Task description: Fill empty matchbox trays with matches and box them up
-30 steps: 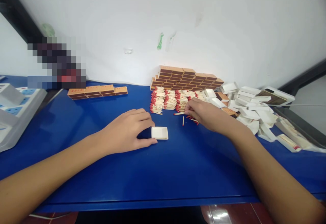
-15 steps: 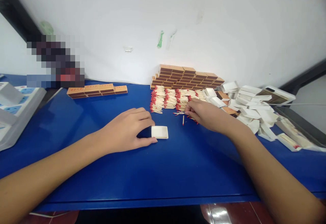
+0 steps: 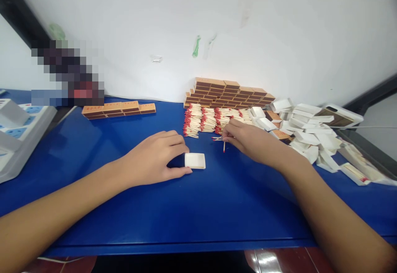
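While left hand (image 3: 156, 157) grips tray (image 3: 195, 160) on table (image 3: 186, 211) | right hand (image 3: 248, 140) at match (image 3: 224, 147) — cannot tell if pinched | matches (image 3: 207, 120) behind

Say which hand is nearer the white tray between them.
Left: the left hand touches the white tray at its left end; the right hand is apart, back and right.

Small tray (image 3: 195, 160): plain white. Loose match (image 3: 224, 146): cream stick, red head. Match piles (image 3: 208, 120): same two colours, red heads forming ragged bands between cream. Stacked boxes (image 3: 229, 93): tan-orange tops, dark brown sides edged tan (rather brick-like pattern). Box row (image 3: 113, 108): orange tops, red lettering, brown sides. Tray heap (image 3: 313, 126): white. Table (image 3: 173, 211): deep glossy blue. Wall (image 3: 139, 16): greyish white, green smear (image 3: 196, 46).
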Demonstrator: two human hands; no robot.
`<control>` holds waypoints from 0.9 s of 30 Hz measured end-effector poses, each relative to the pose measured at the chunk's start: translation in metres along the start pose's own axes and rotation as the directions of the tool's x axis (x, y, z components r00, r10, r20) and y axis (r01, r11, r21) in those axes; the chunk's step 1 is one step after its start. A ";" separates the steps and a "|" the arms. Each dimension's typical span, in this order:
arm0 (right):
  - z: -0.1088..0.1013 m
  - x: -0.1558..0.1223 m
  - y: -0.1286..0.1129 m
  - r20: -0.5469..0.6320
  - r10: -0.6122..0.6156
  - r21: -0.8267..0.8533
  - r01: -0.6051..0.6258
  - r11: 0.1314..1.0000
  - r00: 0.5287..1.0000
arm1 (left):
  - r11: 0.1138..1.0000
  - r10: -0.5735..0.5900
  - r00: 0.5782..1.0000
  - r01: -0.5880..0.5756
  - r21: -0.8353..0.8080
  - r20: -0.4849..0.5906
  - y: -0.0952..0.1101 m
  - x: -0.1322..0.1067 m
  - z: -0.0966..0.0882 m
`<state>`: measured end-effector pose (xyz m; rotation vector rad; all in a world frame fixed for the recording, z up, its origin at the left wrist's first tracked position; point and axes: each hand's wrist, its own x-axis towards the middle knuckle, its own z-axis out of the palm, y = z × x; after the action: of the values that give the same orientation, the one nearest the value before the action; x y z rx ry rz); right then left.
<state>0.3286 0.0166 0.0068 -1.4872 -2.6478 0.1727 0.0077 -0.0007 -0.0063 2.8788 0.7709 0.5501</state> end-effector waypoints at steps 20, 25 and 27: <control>0.003 0.006 -0.009 0.011 0.057 0.048 -0.058 0.997 0.998 | 1.000 -0.003 1.000 0.003 0.016 0.005 0.001 0.001 -0.002; 0.004 0.006 -0.014 0.013 0.063 0.070 -0.064 0.995 0.998 | 1.000 -0.007 1.000 0.008 0.029 -0.011 0.000 0.001 -0.002; 0.003 0.005 -0.020 -0.006 0.031 0.097 -0.030 0.995 1.000 | 0.999 -0.024 0.999 0.025 0.037 -0.031 0.000 0.001 -0.001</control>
<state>0.3087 0.0099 0.0067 -1.4949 -2.5720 0.2931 0.0079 -0.0003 -0.0048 2.8969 0.8285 0.5838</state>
